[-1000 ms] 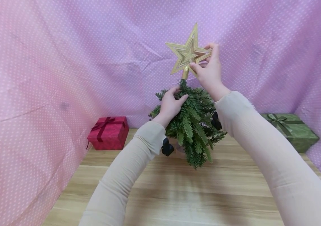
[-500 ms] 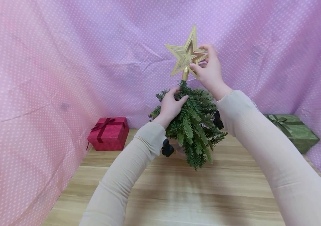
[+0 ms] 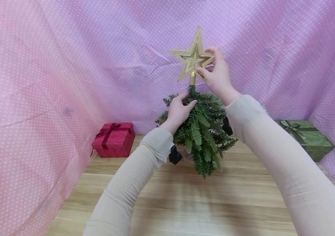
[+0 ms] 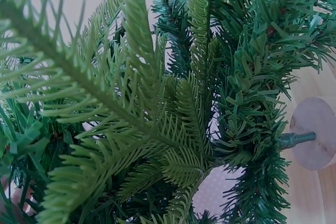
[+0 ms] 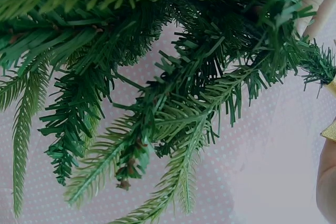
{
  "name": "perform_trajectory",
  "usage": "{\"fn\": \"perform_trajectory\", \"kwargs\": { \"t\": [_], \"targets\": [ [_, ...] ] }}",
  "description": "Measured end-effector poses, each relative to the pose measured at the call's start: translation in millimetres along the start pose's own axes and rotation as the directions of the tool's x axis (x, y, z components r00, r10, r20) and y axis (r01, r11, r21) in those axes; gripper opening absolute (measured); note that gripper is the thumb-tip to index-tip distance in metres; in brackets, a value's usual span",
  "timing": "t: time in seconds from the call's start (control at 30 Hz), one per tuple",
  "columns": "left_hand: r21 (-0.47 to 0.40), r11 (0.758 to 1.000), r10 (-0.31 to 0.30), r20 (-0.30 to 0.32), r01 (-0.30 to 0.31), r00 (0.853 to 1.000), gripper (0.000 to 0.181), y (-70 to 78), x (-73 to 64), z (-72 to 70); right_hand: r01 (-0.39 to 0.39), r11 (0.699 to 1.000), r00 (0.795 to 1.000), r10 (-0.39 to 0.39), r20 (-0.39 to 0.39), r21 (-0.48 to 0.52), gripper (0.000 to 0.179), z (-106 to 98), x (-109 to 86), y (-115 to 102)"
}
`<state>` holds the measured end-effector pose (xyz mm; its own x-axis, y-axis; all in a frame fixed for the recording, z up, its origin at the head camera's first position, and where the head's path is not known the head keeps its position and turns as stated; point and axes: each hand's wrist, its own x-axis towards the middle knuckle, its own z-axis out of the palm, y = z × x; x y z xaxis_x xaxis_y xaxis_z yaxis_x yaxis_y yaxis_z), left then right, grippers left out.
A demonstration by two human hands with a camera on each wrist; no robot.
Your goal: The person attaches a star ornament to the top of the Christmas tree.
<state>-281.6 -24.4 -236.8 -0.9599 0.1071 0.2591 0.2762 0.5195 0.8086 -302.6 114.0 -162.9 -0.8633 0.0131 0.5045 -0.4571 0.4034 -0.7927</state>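
Observation:
Slightly left-leaning, a gold star tree topper (image 3: pixel 194 61) stands at the tip of a small artificial Christmas tree (image 3: pixel 200 126) in the head view, its gold sleeve (image 3: pixel 192 78) over the top twig. My right hand (image 3: pixel 220 77) pinches the star's right side between thumb and fingers. Lower down, my left hand (image 3: pixel 178 113) grips the tree just under its tip, thumb in front, some fingers hidden among the needles. Green branches (image 4: pixel 178 108) fill most of the left wrist view. At the right edge of the right wrist view, a bit of the topper (image 5: pixel 329 130) shows.
A red gift box (image 3: pixel 112 140) with a dark ribbon sits at the back left of the wooden table (image 3: pixel 167 200). Another gift box (image 3: pixel 310 137), green with a bow, is at the back right. Pink dotted cloth (image 3: pixel 120 59) hangs behind. The tree's round base (image 4: pixel 315 135) shows.
My right hand has tilted the star leftward and brought it slightly down, its top point shifting left and the sleeve standing more upright. My left hand keeps its hold on the tree.

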Motion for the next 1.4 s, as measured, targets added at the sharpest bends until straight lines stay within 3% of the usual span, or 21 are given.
{"fn": "perform_trajectory", "kwargs": {
  "t": [0.5, 1.4],
  "targets": [
    [-0.029, 1.0, 0.001, 0.001, -0.001, 1.0, 0.052, -0.1, 0.4, 0.6, 0.007, 0.998, 0.999, -0.005, 0.038, -0.055, 0.055, 0, 1.1, 6],
    [-0.054, 0.999, -0.006, -0.025, 0.004, 1.0, 0.051, -1.7, 0.3, 3.2, -0.026, 0.999, 0.991, 0.031, 0.128, -0.044, 0.052, 2, 1.0, 15]
  ]
}}
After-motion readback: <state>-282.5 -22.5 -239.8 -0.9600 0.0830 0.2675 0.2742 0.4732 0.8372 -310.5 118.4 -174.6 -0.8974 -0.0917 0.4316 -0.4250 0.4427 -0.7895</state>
